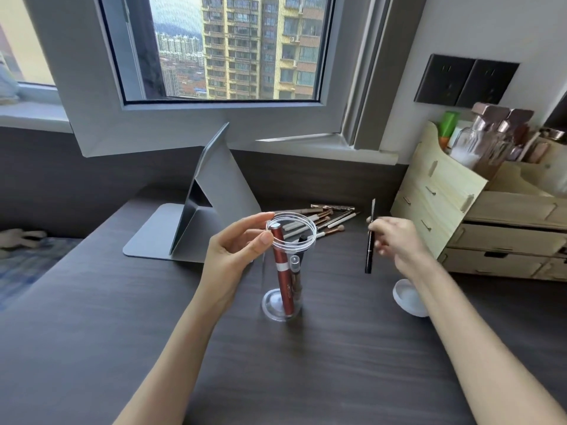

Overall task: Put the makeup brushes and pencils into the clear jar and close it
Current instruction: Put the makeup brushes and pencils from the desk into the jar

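- Clear jar (287,271): standing upright and open near the middle of the dark wood-grain counter (337,363); it is holding a red tube-shaped cosmetic (281,271) leaning against the rim, plus a slimmer pencil with a clear cap (296,271) beside it.
- Left hand (236,250): its grip is closing on the jar's rim, thumb at the near side and fingertips at the far side, steadying the jar.
- Right hand (395,237): its grip is pinching a black makeup pencil (369,243) between thumb and fingers, holding it nearly vertical in the air to the right of the jar, clear of the counter.
- White lid (409,297): lying on the counter to the right of the jar, partly under the right forearm, apart from the jar.
- Remaining makeup brushes (325,220): lying in a loose pile on the counter just behind the jar, with pale handles and rose-gold ferrules.
- Folding mirror stand (196,216): standing on the counter behind and to the left of the jar.
- Wooden drawer organizer (478,216): sitting at the counter's right edge, holding bottles on top.
- Window (214,47): showing apartment towers beyond the counter.
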